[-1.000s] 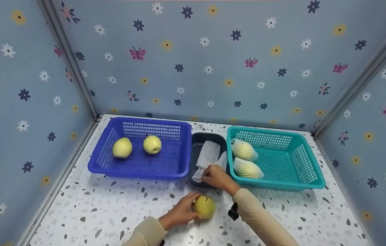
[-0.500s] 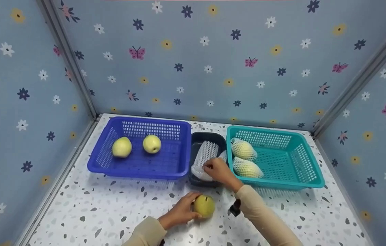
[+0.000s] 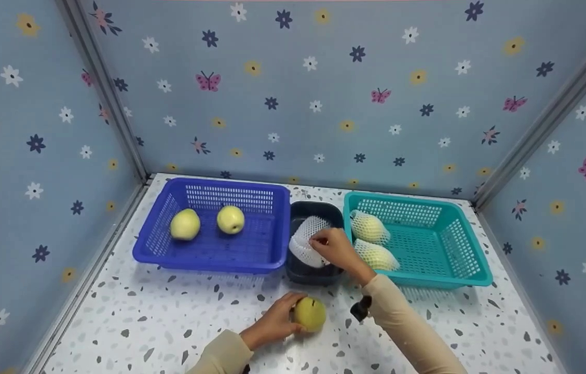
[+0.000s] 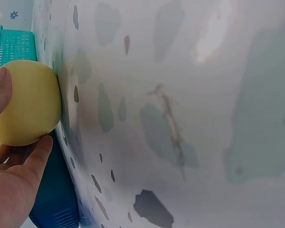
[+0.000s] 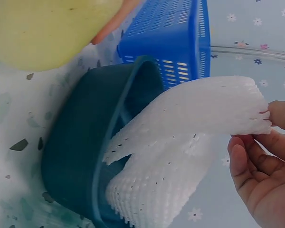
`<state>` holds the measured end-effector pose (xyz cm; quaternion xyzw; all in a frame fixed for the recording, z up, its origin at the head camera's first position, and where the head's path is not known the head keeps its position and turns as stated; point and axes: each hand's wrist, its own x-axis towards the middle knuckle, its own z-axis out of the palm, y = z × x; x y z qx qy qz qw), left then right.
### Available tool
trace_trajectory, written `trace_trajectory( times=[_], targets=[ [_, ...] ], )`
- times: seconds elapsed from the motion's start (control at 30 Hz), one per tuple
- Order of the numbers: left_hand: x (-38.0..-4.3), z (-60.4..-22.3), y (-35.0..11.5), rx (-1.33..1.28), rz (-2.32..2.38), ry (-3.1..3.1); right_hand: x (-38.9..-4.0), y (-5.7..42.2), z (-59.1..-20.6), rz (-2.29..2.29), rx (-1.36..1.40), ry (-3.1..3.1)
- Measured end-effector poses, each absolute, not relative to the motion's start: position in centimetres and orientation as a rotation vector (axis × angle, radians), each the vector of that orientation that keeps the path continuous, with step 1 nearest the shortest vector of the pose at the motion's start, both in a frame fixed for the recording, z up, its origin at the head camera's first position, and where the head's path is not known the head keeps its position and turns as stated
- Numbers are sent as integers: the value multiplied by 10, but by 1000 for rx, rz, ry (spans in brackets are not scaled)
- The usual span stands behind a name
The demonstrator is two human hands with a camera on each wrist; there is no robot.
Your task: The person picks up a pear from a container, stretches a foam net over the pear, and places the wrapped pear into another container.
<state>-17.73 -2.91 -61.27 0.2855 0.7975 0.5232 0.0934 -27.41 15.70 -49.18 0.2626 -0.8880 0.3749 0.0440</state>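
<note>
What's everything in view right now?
Table: one, white with grey flecks, underneath
Walls: three, blue floral, back and sides
Posts: two, grey, back corners
Blue basket: one, blue, left
Teal basket: one, teal, right
Bin: one, dark, between baskets
Bare fruits: two, yellow-green, blue basket
Netted fruits: two, yellowish, white-netted, teal basket
Near fruit: one, yellow-green, before the bin
Loose nets: at least two, white, at the bin
Sleeves: two, beige, lower edge
Wrist pieces: two, black, both wrists
Left hand: one, bare, gripping near fruit
Right hand: one, bare, pinching a net
</note>
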Motion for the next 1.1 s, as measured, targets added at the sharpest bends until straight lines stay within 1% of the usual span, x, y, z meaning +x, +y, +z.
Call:
trace_trajectory(
  times=[0.4,0.63,0.93,1.1],
  targets=[
    [-177,-615,-27,800,1560,2357,-266,158,-464,1254,787,-2691],
    [-176,-615,-28,838,1564,2362,-261,160,-451,1296,722,-2695],
    [-176,-615,-27,834,1574,2368,-257,165,-436,1407,709,-2647],
    [-176,-615,-27,831,1561,2386,-240,162,-410,1440,728,-2621]
  ],
)
